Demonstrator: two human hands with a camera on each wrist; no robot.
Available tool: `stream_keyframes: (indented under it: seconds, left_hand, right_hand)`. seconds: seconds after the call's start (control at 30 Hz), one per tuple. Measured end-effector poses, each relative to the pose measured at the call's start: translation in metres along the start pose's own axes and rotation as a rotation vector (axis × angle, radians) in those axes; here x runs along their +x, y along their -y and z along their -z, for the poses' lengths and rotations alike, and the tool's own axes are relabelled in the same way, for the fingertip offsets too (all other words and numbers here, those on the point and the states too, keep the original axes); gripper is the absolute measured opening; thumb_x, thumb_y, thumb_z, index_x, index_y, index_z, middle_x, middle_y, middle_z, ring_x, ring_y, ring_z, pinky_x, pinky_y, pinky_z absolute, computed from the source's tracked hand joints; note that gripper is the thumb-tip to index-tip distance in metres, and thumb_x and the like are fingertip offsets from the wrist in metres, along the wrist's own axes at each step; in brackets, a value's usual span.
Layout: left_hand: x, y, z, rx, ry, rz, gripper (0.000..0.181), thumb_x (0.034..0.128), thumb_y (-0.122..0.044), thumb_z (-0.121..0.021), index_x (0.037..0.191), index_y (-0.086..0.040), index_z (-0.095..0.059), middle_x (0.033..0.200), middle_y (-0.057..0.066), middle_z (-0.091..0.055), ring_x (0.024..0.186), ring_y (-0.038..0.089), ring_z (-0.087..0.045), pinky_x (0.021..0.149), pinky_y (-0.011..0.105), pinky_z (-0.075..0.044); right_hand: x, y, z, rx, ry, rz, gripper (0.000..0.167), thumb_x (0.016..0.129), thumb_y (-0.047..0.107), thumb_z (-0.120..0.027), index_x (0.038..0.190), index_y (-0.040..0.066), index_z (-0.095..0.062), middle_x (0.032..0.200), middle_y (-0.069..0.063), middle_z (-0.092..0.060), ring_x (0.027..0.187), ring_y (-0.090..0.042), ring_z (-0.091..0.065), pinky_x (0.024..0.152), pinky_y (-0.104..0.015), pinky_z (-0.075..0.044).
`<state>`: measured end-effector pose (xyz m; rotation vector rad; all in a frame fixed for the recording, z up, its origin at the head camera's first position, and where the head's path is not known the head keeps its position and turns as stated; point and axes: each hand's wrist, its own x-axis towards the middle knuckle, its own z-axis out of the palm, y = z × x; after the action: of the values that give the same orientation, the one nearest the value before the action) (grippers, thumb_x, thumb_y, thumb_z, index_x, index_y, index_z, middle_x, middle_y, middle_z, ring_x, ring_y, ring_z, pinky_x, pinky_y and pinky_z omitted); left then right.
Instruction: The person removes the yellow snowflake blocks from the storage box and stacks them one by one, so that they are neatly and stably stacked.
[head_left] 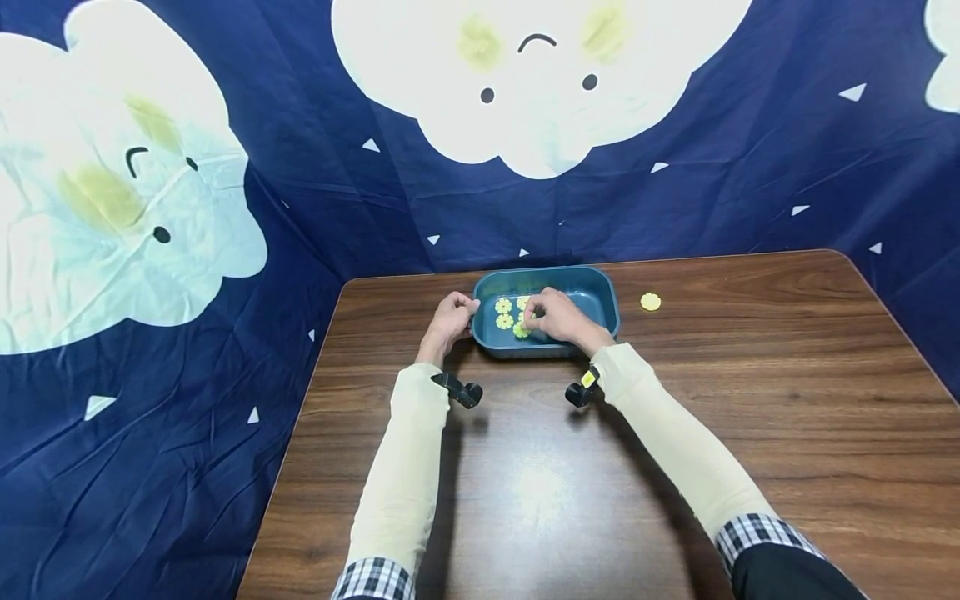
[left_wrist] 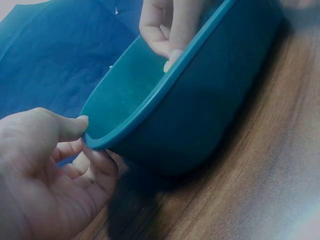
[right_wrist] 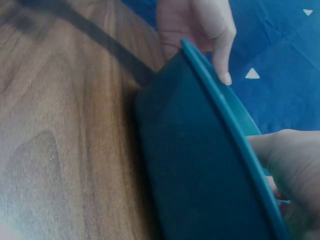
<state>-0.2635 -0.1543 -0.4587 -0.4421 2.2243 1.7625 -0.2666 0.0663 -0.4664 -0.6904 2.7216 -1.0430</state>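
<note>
A teal rectangular basin [head_left: 607, 304] stands near the table's far edge. My left hand [head_left: 450, 319] pinches its rim at the left end, thumb on the inside and fingers beneath the lip outside, as the left wrist view shows. Reaching over the near side, my right hand [head_left: 564, 320] is inside the basin with thumb and fingers brought together on a small yellow flower-shaped piece [left_wrist: 167, 66], mostly hidden by the fingertips. Several more yellow flower-shaped pieces [head_left: 504, 320] lie on the basin's floor, left of the right hand. In the right wrist view the basin wall hides the right fingertips.
A single yellow flower-shaped piece [head_left: 650, 302] lies on the wooden table [head_left: 750, 375], right of the basin. Behind the table hangs a dark blue cloth [head_left: 465, 208] with cloud prints. A black camera mount [head_left: 461, 390] juts from each wrist.
</note>
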Motion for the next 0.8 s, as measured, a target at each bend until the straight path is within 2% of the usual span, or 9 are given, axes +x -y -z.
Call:
stream_keyframes:
  seconds: [0.23, 0.37, 0.8]
  left_hand:
    - [0.001, 0.001, 0.001, -0.006, 0.001, 0.004, 0.017, 0.0982, -0.021, -0.054, 0.088, -0.013, -0.045, 0.081, 0.002, -0.042, 0.068, 0.012, -0.044, 0.062, 0.026, -0.044]
    - [0.002, 0.001, 0.001, -0.005, 0.002, 0.006, 0.016, 0.0982, -0.021, -0.055, 0.088, -0.013, -0.045, 0.082, 0.002, -0.043, 0.069, 0.012, -0.044, 0.064, 0.027, -0.045]
    - [0.002, 0.002, 0.0, 0.005, -0.004, 0.007, 0.016, 0.0982, -0.021, -0.054, 0.087, -0.013, -0.045, 0.082, 0.001, -0.043, 0.069, 0.012, -0.045, 0.06, 0.024, -0.045]
  right_hand:
    - [-0.005, -0.002, 0.008, 0.07, -0.051, -0.02, 0.013, 0.085, 0.022, -0.073, 0.083, 0.013, -0.065, 0.097, -0.011, -0.058, 0.095, -0.025, -0.05, 0.086, -0.04, -0.041]
    - [-0.01, -0.004, 0.013, 0.11, -0.087, -0.016, 0.012, 0.085, 0.022, -0.073, 0.084, 0.013, -0.064, 0.098, -0.01, -0.058, 0.099, -0.029, -0.053, 0.087, -0.041, -0.042]
    - [-0.027, -0.009, 0.031, 0.164, -0.193, -0.046, 0.014, 0.085, 0.023, -0.073, 0.085, 0.012, -0.064, 0.101, -0.01, -0.058, 0.101, -0.026, -0.055, 0.092, -0.041, -0.045]
